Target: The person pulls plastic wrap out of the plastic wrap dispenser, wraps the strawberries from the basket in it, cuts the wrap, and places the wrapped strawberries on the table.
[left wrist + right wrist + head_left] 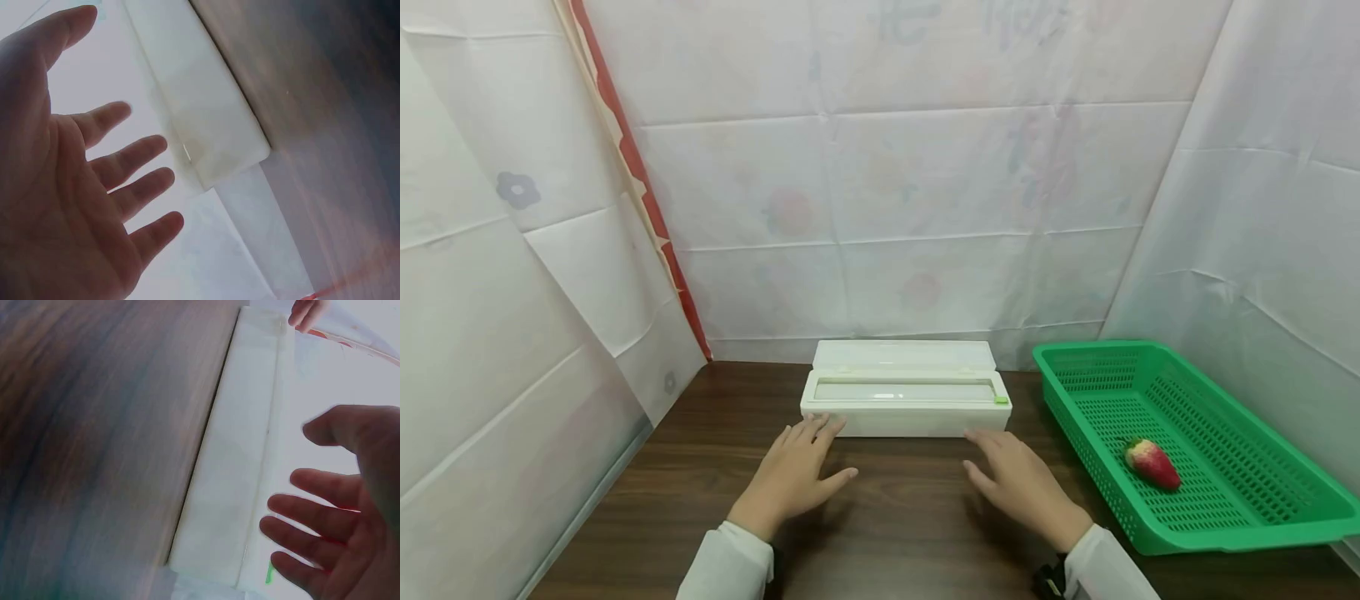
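Note:
A long white box [904,423] with its lid [904,356] raised stands at the back of the brown table. Inside its top is a clear window-like recess, and a small green slider [1001,400] sits at the right end. My left hand [793,475] is at the box's front left corner, fingers spread and holding nothing. Near the front right corner, my right hand [1026,483] is likewise spread with nothing in it. Both wrist views show the box's plain front [194,94] beyond relaxed fingers; whether any fingertip touches it I cannot tell.
To the right stands a green perforated basket [1097,454] with a red and pale yellow strawberry-like fruit [1152,464] in it. White patterned sheets [895,183] hang behind and on both sides of the table [895,517]. A red strip [640,175] runs down the left corner.

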### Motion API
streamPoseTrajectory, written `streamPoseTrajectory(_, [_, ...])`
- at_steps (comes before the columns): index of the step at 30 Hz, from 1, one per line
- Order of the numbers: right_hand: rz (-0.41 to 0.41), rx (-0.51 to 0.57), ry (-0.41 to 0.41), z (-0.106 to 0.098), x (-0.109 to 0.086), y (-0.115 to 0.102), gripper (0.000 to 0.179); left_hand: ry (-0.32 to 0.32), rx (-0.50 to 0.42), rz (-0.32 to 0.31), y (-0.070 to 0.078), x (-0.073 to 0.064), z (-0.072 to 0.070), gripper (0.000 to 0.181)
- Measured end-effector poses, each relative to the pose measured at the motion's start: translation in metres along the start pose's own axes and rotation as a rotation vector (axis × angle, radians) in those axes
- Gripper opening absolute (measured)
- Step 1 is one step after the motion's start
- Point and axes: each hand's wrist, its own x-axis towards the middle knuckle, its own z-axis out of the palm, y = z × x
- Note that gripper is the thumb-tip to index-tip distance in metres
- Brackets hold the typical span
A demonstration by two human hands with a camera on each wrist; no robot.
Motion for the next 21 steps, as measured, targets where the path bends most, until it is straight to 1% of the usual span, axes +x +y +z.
streamPoseTrajectory(3, [-0.010,0.011,0.060,-0.001,0.003,-0.002,0.036,-0.006,-0.010,0.007,-0.001,0.001,-0.003,0.071])
streamPoseTrajectory(5, [-0.027,0.002,0.082,-0.001,0.005,-0.002,0.033,-0.008,-0.009,0.016,-0.003,0.002,-0.005,0.068])
streamPoseTrajectory(7, [-0.047,-0.005,0.101,-0.002,0.007,-0.001,0.032,0.003,-0.008,0.028,-0.007,0.004,-0.007,0.065])
streamPoseTrajectory(9, [-0.061,-0.016,0.123,-0.004,0.010,0.000,0.031,0.029,-0.021,0.032,-0.011,0.008,-0.010,0.063])
streamPoseTrajectory(14, [-0.081,-0.028,0.182,-0.013,0.020,0.006,0.033,0.105,-0.073,0.016,-0.021,0.017,-0.018,0.059])
streamPoseTrajectory(17, [-0.092,-0.029,0.199,-0.017,0.025,0.009,0.034,0.121,-0.079,0.015,-0.026,0.022,-0.020,0.058])
streamPoseTrajectory(21, [-0.082,-0.019,0.197,-0.019,0.031,0.015,0.035,0.120,-0.088,0.016,-0.030,0.028,-0.020,0.059])
